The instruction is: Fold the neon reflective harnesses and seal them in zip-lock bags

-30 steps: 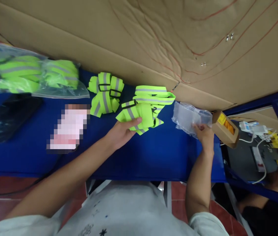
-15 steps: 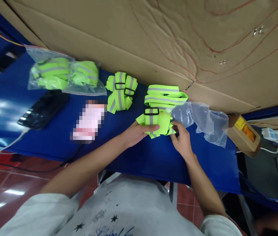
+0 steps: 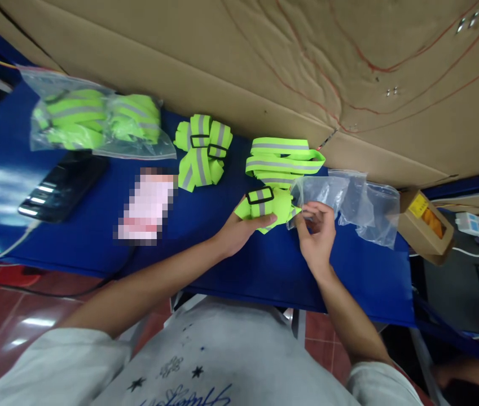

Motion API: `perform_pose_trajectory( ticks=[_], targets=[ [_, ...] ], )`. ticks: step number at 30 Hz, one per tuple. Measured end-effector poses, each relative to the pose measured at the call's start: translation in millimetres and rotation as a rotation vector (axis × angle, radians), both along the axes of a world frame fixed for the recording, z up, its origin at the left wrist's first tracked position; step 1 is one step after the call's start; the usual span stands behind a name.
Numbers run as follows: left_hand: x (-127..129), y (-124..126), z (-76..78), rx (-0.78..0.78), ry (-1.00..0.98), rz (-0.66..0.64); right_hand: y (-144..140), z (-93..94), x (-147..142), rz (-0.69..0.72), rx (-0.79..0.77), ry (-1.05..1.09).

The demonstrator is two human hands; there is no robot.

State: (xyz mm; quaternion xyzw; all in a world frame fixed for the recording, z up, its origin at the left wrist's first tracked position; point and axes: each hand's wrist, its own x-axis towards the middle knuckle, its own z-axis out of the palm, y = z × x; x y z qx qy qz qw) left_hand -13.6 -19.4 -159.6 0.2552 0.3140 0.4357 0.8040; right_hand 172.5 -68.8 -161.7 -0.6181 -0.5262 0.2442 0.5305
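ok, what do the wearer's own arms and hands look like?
Left hand and right hand are bare: no gloves, rings or watches visible. Forearms bare too, no cables on them. Short, loose, pale grey sleeves, plain where visible. Matching shirt has dark stars and blue script.

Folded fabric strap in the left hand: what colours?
The strap is neon yellow-green with grey striping, best in head view.

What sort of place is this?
Probably a small workshop, perhaps a packing area: bundled yellow-green reflective straps and clear plastic bags lie on a blue workbench.
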Motion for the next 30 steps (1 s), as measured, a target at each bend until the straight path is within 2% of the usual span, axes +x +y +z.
perform_pose_trajectory(
  ticks=[4,7,14,18,23,27,30],
  targets=[
    [-2.5,5.9,-4.9,-0.033,-0.01,-0.079,-2.5,5.7,2.6,0.085,-0.039,-0.043],
    [-5.6,10.6,-6.6,-0.057,-0.039,-0.144,-0.9,8.3,4.9,0.155,-0.055,0.071],
    [-11.9,14.0,-5.3,-0.014,-0.037,-0.206,5.4,8.3,9.2,0.276,-0.1,0.291],
    [-10.6,12.5,-2.6,0.001,0.004,-0.144,3.7,2.7,5.0,0.255,-0.109,0.276],
    [-6.1,7.6,2.4,0.078,0.063,-0.05,-2.3,-3.4,-2.0,0.084,-0.073,0.072],
    [-2.7,4.7,-0.4,0.132,0.178,0.076,-3.8,-2.3,-10.3,0.031,-0.046,0.119],
    [-1.0,3.3,-5.2,0.215,0.243,0.105,-2.2,-2.1,-17.3,0.057,-0.036,0.131]
  ],
)
